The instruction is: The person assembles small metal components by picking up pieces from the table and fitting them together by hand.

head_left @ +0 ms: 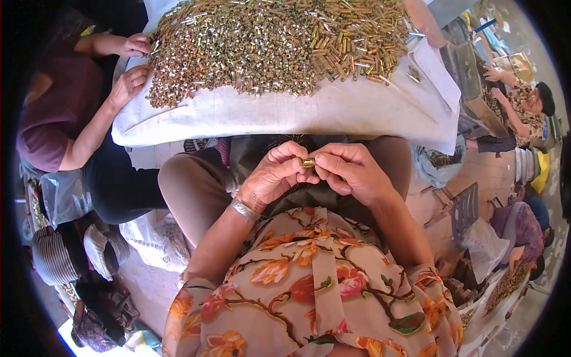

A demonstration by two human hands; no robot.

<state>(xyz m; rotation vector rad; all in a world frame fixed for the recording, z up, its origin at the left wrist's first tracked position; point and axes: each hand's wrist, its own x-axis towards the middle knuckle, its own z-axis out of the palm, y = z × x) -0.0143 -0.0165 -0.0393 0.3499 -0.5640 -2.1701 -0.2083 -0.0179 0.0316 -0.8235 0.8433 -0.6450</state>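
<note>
Between my two hands, above my lap, is a small gold-coloured metal tube (pixel 308 163). My left hand (pixel 270 174) pinches its left end between thumb and fingertips, the other fingers curled. On the other end, my right hand (pixel 352 171) closes with thumb and bent forefinger; whatever lies deeper under its curled fingers is hidden. Just beyond my hands, a large heap of small gold and silver metal tubes (pixel 256 50) covers much of a table with a pale cloth (pixel 267 116). Longer pieces (pixel 357 44) lie toward the heap's right side.
At the table's left edge, a co-worker's hands (pixel 132 80) touch the heap; another person's arm (pixel 425 24) reaches in at the far right. A blue-grey bag (pixel 439 169) stands right of my knee, a white plastic bag (pixel 156 241) left. More people sit farther right, near a chair (pixel 465 211).
</note>
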